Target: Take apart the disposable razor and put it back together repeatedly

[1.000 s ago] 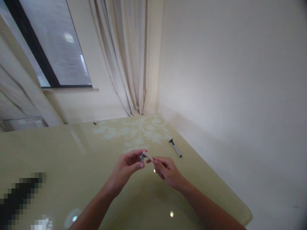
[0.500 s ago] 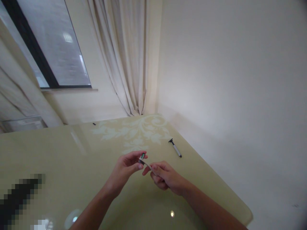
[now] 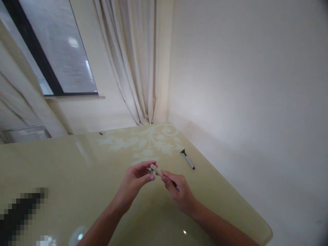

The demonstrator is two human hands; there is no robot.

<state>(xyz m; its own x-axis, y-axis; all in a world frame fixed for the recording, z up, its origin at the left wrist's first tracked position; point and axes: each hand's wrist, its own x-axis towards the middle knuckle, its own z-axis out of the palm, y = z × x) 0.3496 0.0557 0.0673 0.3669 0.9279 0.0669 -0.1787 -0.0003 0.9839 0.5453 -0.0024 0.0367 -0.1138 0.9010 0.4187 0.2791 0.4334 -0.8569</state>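
My left hand [image 3: 133,181] pinches a small razor cartridge [image 3: 151,171] with a green strip between thumb and fingers. My right hand [image 3: 179,189] is closed around a pale, slim handle [image 3: 156,170], which looks like a razor handle with a dark lower part. Its rounded end meets the cartridge at my left fingertips; I cannot tell whether the two are joined. Both hands are held above the table. Beyond my right hand, a second razor [image 3: 188,160] with a black head and grey grip lies on the tabletop.
The glossy greenish-yellow table [image 3: 84,177] has a pale floral pattern and a right edge along the wall [image 3: 243,102]. A tiny dark object [image 3: 100,133] lies near its far edge. Curtains [image 3: 138,61] hang behind. A pixelated dark shape [image 3: 23,208] is at lower left.
The pale handle has turned in my right hand, so its rounded light side now faces up. The cartridge has tilted downward in my left fingers. The razor on the table stays put.
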